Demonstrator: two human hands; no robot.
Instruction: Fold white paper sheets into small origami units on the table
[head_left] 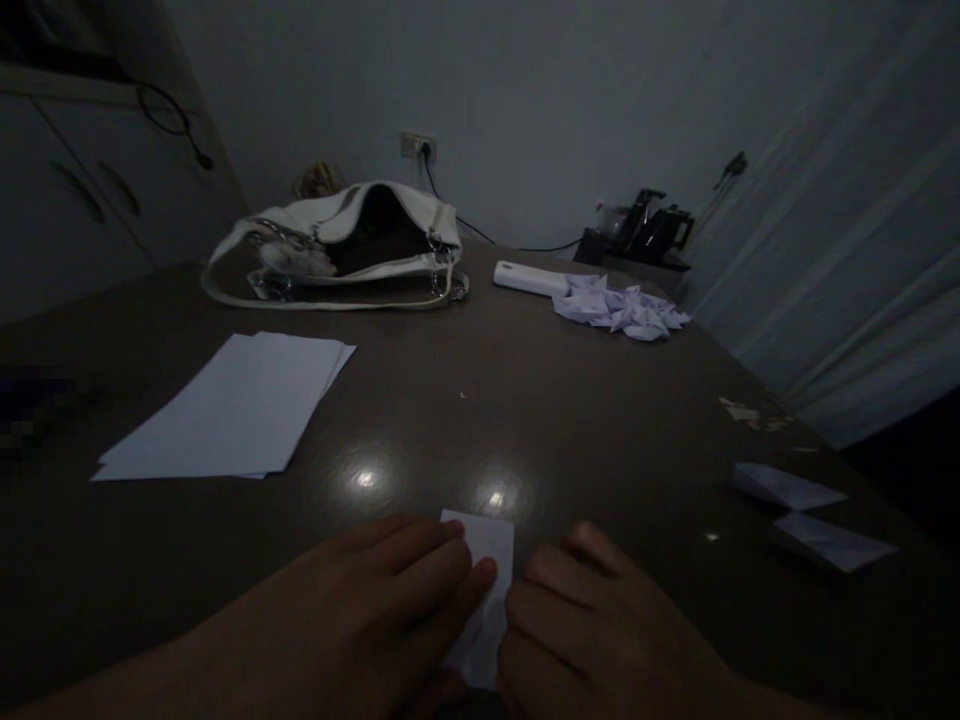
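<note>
A small folded piece of white paper (480,610) lies on the table in front of me, its long sides running away from me. My left hand (390,600) covers its left side, fingers together and tips pressed on the paper. At the right edge, my right hand (577,620) is closed, with fingers curled against the paper. The right thumb and the near end of the paper are mostly hidden. Two folded paper pieces (787,487) sit apart to the right.
A stack of white sheets (232,410) lies on the dark table (420,420) at left. Farther back are a white handbag (337,215), a white bar-shaped object (529,279) and a cluster of folded paper (622,308). Small scraps (750,412) lie near the right edge.
</note>
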